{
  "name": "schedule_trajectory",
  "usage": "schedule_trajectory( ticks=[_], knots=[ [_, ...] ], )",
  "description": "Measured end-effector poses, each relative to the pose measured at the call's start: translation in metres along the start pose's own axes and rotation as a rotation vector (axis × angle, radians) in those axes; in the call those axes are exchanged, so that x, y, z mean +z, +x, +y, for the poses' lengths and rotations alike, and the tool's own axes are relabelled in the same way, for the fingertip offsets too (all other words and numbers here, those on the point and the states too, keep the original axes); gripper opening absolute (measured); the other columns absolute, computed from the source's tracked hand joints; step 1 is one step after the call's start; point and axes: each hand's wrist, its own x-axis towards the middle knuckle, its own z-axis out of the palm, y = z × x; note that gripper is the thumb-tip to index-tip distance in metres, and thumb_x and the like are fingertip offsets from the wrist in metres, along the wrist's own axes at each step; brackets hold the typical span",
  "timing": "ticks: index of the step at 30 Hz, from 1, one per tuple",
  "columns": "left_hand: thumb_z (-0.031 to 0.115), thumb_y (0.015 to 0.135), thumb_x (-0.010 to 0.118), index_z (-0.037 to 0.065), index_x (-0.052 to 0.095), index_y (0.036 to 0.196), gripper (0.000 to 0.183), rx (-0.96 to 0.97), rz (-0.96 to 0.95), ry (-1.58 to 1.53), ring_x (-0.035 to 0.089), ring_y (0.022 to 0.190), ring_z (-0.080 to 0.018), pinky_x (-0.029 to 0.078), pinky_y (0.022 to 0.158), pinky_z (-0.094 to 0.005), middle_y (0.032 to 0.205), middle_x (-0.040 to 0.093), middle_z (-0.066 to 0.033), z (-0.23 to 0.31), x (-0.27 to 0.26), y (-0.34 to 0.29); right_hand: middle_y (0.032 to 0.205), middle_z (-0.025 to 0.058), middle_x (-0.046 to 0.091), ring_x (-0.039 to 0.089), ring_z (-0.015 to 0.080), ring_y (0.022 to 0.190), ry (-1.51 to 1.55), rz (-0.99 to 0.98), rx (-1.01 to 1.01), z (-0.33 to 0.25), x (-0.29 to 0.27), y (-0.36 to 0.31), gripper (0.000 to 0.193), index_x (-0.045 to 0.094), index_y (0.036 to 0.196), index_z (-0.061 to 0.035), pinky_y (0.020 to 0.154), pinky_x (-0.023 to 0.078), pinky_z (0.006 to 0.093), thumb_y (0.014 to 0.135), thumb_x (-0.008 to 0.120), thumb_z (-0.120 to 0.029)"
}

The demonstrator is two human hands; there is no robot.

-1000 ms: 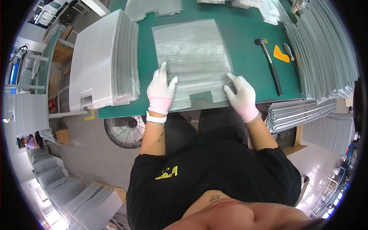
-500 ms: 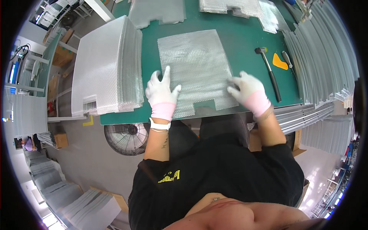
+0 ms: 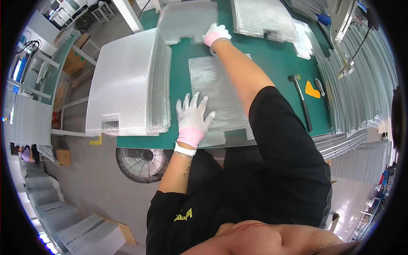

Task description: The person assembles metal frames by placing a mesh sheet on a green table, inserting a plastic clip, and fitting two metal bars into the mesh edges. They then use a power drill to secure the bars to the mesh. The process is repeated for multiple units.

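A silvery mesh sheet [image 3: 214, 89] with a notched near edge lies on the green tabletop [image 3: 180, 76] in front of me. My left hand [image 3: 193, 114], in a white glove with a pink cuff, rests flat on its left part, fingers spread. Reaching far forward, my right hand [image 3: 216, 34], gloved the same way, is at the right near corner of another mesh sheet [image 3: 187, 21] at the back. Its fingers are bent around that sheet's edge; their undersides are hidden. My right forearm covers part of the nearer sheet.
A tall stack of mesh sheets [image 3: 123, 80] stands on the left, another stack [image 3: 263, 19] at the back right. A hammer [image 3: 301, 102], an orange piece [image 3: 312, 89] and a screwdriver [image 3: 319, 87] lie on the right. Grey panels [image 3: 352, 76] stand beyond them. A floor fan [image 3: 142, 163] sits below.
My right hand has left the near sheet's right side and reached forward to the sheet at the back. My left hand has settled flat on the near sheet. The view has shifted.
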Motion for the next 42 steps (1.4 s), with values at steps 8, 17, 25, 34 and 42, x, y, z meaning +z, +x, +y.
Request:
schedule_trajectory(
  ticks=[8, 17, 25, 34, 42],
  knots=[
    [0.041, 0.086, 0.062, 0.010, 0.053, 0.138, 0.061, -0.012, -0.017, -0.062, 0.033, 0.140, -0.0384, 0.016, 0.118, -0.0567, 0.148, 0.043, -0.0159, 0.001, 0.000, 0.002, 0.126, 0.0183, 0.057, 0.061, 0.0289, 0.112, 0.466, 0.552, -0.672, 0.002, -0.063, 0.016, 0.050, 0.054, 0.137, -0.0101, 0.095, 0.050, 0.0365, 0.088, 0.060, -0.010],
    [0.034, 0.074, 0.075, 0.004, 0.042, 0.144, 0.083, -0.062, -0.079, -0.142, 0.024, 0.146, -0.0399, 0.011, 0.121, -0.0518, 0.153, 0.035, -0.0222, -0.011, -0.009, 0.001, 0.127, 0.0138, 0.061, 0.060, 0.0180, 0.110, 0.991, 0.191, -0.578, 0.102, -0.174, -0.126, 0.051, 0.050, 0.142, -0.0075, 0.097, 0.046, 0.0290, 0.091, 0.059, -0.008],
    [0.023, 0.083, 0.075, -0.007, 0.032, 0.147, 0.082, -0.157, 0.359, -1.469, 0.058, 0.120, -0.0327, 0.048, 0.100, -0.0403, 0.139, 0.050, -0.0285, -0.007, -0.016, -0.070, 0.133, 0.0143, 0.059, 0.055, 0.0208, 0.123, 1.350, 0.014, -0.294, 0.232, -0.116, -0.298, 0.053, 0.050, 0.136, 0.0056, 0.108, 0.039, 0.0344, 0.088, 0.069, -0.007],
    [0.018, 0.076, 0.082, -0.002, 0.031, 0.149, 0.092, -0.297, 0.243, -0.445, 0.064, 0.107, -0.0265, 0.051, 0.087, -0.0341, 0.116, 0.063, -0.0189, 0.055, -0.049, -0.056, 0.123, 0.0219, 0.062, 0.063, 0.0291, 0.113, 0.747, 0.083, -0.353, 0.226, -0.100, -0.310, 0.054, 0.052, 0.134, 0.0053, 0.099, 0.046, 0.0336, 0.082, 0.061, -0.004],
    [0.033, 0.080, 0.075, 0.001, 0.046, 0.140, 0.074, -0.248, 0.084, -0.170, 0.063, 0.101, -0.0338, 0.055, 0.082, -0.0393, 0.118, 0.060, -0.0167, 0.043, -0.017, -0.047, 0.118, 0.0205, 0.059, 0.060, 0.0355, 0.108, 0.444, 0.056, -0.323, 0.226, -0.087, -0.305, 0.053, 0.053, 0.132, -0.0013, 0.092, 0.051, 0.0387, 0.082, 0.067, -0.010]
  ],
)
